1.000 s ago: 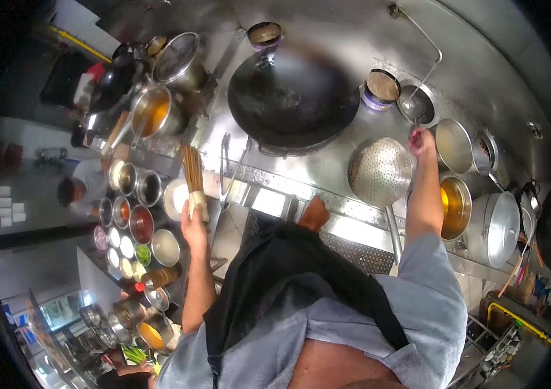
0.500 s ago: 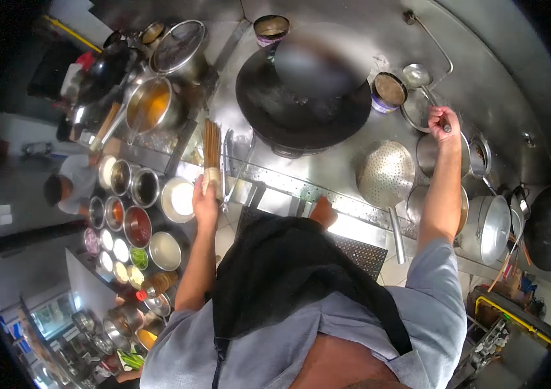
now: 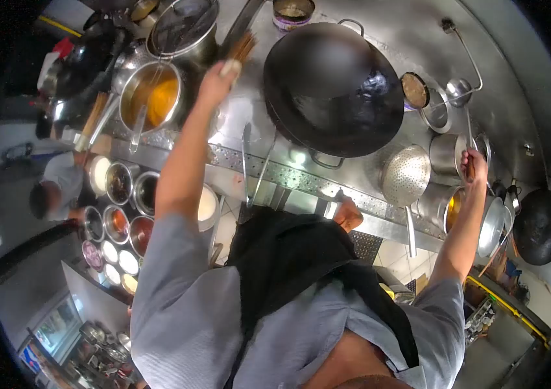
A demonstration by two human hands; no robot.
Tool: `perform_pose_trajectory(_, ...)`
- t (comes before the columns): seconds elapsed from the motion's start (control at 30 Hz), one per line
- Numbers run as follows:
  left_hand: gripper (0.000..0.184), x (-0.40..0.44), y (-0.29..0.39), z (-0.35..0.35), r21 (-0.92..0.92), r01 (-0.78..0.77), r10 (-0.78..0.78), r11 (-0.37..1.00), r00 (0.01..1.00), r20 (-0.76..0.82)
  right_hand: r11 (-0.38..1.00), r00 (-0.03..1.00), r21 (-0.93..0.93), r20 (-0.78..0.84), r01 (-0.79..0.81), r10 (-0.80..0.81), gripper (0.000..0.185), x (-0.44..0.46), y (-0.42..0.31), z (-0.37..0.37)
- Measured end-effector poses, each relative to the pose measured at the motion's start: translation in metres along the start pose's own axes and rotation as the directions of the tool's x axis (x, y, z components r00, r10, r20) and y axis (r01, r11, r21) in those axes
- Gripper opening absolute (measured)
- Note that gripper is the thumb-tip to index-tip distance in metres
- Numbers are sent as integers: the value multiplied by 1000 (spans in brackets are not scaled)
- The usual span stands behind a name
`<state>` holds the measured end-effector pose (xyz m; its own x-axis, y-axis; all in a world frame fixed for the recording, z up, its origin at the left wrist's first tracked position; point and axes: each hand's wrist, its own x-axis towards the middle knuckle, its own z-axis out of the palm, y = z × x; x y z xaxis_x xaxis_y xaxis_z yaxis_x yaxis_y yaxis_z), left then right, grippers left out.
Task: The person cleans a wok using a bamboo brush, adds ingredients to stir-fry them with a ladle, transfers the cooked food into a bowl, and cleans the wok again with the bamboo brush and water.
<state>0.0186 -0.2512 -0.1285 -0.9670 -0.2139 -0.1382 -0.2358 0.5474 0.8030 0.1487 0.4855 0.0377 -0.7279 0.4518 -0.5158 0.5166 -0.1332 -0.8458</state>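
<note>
My left hand (image 3: 218,83) is wrapped round the pale handle of a bristle brush (image 3: 243,48), held over the steel stove top left of the large black wok (image 3: 337,91). On the right, my right hand (image 3: 475,166) grips the handle of a ladle (image 3: 459,93), whose bowl is raised near the bent tap pipe. Below the wok's right side rests a perforated strainer (image 3: 407,175) with its handle pointing toward me. Metal tongs (image 3: 247,162) lie on the counter edge left of the wok's lower side.
A pot of orange liquid (image 3: 152,97) and a lidded pot (image 3: 183,29) stand at upper left. Bowls of sauces (image 3: 117,223) fill the left side. Tins flank the wok. Pots and a hanging black wok (image 3: 540,227) are at right. Another person (image 3: 61,188) is at far left.
My left hand has moved up and forward with the brush. The ladle has swung right and upward in my right hand. The view has shifted, and the wok now appears tilted.
</note>
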Motion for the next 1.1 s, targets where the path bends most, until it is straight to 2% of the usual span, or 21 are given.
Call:
perform_pose_trajectory(0.03,62,22,2,4,100,-43,39,994,999,39,998,991,-56,-129,37,-44,14,-26,-1,10)
perform_pose_trajectory(0.1,64,59,13,5,309,-127,84,943,985,149,989,980,-144,-194,17,-45,10,-41,8,-10)
perform_pose_trajectory(0.23,64,82,1,7,647,-301,92,701,937,336,969,968,-214,-189,122,-164,6,-79,36,-57)
perform_pose_trajectory(0.3,63,58,19,-17,685,-325,-12,652,899,438,955,957,-258,-208,146,-203,4,-98,55,-74)
perform_pose_trajectory(0.33,62,41,25,-27,700,-340,-69,628,872,485,960,946,-220,-235,172,-223,3,-103,67,-84)
perform_pose_trajectory(0.43,59,6,16,-52,703,-368,-99,609,844,527,960,916,-148,-293,240,-274,3,-115,97,-104)
perform_pose_trajectory(0.47,57,-8,22,-63,679,-314,-138,664,841,524,956,910,-149,-300,253,-288,3,-121,103,-107)
perform_pose_trajectory(0.53,57,-23,17,-71,682,-365,-113,634,828,548,954,895,-169,-338,248,-293,5,-127,111,-114)
perform_pose_trajectory(0.67,59,-58,-2,-86,662,-396,-96,636,811,578,971,892,-11,-394,238,-223,5,-138,118,-111)
perform_pose_trajectory(0.7,60,-69,0,-90,661,-403,-88,633,811,578,969,894,3,-386,245,-225,6,-135,125,-122)
perform_pose_trajectory(0.8,54,-108,19,-96,753,-270,-276,601,814,512,963,900,21,-361,268,-243,8,-133,140,-142)
perform_pose_trajectory(0.9,57,-134,10,-96,772,-273,-234,574,849,474,958,899,23,-352,286,-260,11,-144,148,-153)
perform_pose_trajectory(1.0,61,-162,12,-95,808,-229,-272,544,862,428,950,902,63,-338,307,-269,12,-150,153,-169)
perform_pose_trajectory(1.1,69,-179,-17,-88,853,-239,-178,464,918,354,941,908,86,-307,326,-287,11,-155,161,-189)
